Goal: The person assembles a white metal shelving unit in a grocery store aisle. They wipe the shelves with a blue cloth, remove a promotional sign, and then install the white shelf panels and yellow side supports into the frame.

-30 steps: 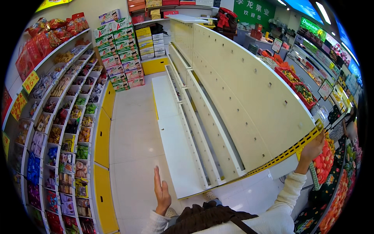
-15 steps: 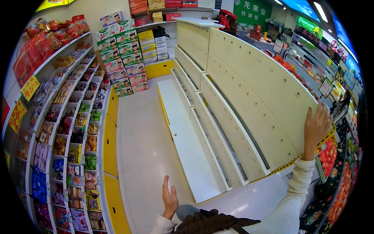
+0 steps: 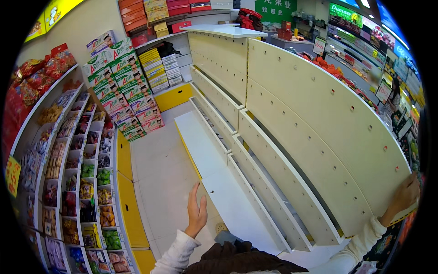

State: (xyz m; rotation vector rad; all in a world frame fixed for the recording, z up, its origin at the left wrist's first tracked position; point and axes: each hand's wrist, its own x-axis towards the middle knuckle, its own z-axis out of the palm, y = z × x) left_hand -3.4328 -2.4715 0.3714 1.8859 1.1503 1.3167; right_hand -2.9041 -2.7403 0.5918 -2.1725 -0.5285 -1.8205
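Observation:
A bare cream-white display rack (image 3: 301,137), with a tall perforated back panel and stepped tiers, stands in front of me and to the right. At the near right end of the rack, my right hand (image 3: 405,194) is closed on the panel's edge, its fingertips partly lost in the dark rim of the view. My left hand (image 3: 197,212) is held up over the floor, left of the rack's low white base shelf (image 3: 223,192). Its fingers are stretched out and it holds nothing.
Tiered candy bins (image 3: 77,182) with yellow fronts line the left side. Stacked drink cartons (image 3: 123,91) stand at the far left, beside yellow and white boxes (image 3: 155,68). A tiled floor (image 3: 159,182) runs between bins and rack. Shop counters (image 3: 356,64) lie beyond the rack.
I have moved forward along the rack, and the view has shifted. My right hand, spread near the panel's end before, is now lower and curled at its edge. My left hand stays raised.

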